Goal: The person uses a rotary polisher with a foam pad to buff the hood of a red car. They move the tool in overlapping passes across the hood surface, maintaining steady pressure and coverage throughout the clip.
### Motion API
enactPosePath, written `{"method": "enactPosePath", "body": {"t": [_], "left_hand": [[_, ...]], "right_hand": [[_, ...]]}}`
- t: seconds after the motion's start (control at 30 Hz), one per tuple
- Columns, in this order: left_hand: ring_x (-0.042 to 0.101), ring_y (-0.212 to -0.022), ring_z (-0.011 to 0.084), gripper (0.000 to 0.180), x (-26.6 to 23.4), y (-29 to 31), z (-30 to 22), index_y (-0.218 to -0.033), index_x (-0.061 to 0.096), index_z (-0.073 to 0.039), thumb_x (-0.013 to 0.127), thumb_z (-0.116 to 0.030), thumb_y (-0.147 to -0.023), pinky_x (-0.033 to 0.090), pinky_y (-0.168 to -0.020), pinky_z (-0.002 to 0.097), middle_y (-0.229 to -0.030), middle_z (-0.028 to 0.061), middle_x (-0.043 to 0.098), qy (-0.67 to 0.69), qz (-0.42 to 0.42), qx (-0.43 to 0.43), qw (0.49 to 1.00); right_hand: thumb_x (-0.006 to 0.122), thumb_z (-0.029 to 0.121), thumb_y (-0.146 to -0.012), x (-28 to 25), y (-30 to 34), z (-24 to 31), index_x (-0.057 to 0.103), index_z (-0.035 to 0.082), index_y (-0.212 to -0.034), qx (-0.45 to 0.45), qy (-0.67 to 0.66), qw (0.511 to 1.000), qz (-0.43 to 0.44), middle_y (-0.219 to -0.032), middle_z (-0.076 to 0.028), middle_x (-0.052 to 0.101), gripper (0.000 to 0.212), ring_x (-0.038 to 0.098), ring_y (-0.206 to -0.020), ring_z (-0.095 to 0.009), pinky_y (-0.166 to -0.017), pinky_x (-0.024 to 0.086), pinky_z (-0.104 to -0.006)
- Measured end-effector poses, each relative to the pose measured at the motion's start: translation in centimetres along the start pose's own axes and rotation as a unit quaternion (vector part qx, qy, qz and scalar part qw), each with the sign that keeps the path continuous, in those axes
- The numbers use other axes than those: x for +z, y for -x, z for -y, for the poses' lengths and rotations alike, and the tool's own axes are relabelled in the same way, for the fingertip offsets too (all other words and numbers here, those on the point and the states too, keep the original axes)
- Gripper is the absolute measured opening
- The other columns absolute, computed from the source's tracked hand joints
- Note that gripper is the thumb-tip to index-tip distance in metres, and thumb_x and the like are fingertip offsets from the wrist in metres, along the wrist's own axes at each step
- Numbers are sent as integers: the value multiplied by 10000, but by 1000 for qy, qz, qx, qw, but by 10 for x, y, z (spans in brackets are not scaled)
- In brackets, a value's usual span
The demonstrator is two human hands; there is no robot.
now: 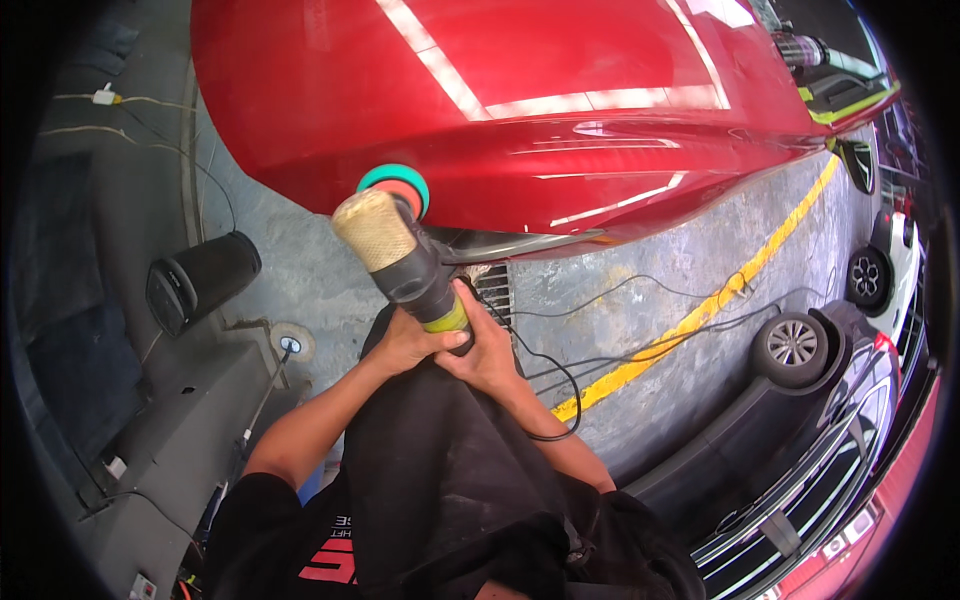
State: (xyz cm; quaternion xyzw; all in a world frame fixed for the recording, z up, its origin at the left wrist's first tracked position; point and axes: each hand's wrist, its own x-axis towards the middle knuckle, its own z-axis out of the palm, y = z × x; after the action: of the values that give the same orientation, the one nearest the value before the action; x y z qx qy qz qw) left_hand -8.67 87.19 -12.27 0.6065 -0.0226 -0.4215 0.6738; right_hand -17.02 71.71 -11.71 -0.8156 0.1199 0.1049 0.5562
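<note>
Both my hands are wrapped around the rear end of a black car polisher [418, 290], which has a pale mesh cover over its head and yellow-green tape on its grip. My left hand [402, 345] closes on it from the left, while my right hand [490, 352] clasps the right side. The thumbs lie near each other at the tail. At the far end a round polishing pad [416, 182], teal and orange, is at the front edge of a red car's hood [500, 160]. Whether the pad presses on the paint I cannot tell.
A black cable loops from the polisher past my right forearm, and more cords run over the grey floor [590, 310] across a yellow line [690, 325]. At left stands a black speaker [205, 280] near the wall ledge. A dark car [740, 430] is parked at right.
</note>
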Motion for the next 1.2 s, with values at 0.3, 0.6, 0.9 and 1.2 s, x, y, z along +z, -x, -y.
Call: {"method": "enactPosePath", "body": {"t": [0.3,0.6,0.9,1.2], "left_hand": [[667,-1109,223,680,72,-38,14,-1278,647,-30,915,-373,-755,520,-1015,399,-1185,114,703,-53,122,57,990],[649,-1128,191,640,23,-21,7,-1290,645,-30,931,-258,-766,517,-1020,377,-1201,83,703,-4,115,26,993],[653,-1177,202,693,-28,9,12,-1339,627,-14,944,-202,-751,514,-1037,382,-1253,96,693,16,49,-46,998],[613,-1213,213,761,-70,25,20,-1402,560,-23,921,-239,-768,494,-1046,390,-1289,86,631,16,31,-63,997]], "right_hand": [[896,184,-777,-23,58,-50,352,-16,-1562,28,-86,979,-183,-1344,-149,610,976,621,-1219,-257,-1067,501,-404],[865,125,-716,12,37,-37,330,-2,-1625,3,-27,988,-151,-1410,-257,632,1062,661,-1288,-366,-1081,524,-433],[866,135,-693,45,11,-16,401,81,-1623,-42,-6,994,-102,-1395,-214,662,1041,699,-1228,-398,-1001,584,-440],[845,153,-674,71,-8,3,398,121,-1631,-78,27,995,-63,-1235,-174,687,1056,721,-1022,-392,-815,610,-453]]}}
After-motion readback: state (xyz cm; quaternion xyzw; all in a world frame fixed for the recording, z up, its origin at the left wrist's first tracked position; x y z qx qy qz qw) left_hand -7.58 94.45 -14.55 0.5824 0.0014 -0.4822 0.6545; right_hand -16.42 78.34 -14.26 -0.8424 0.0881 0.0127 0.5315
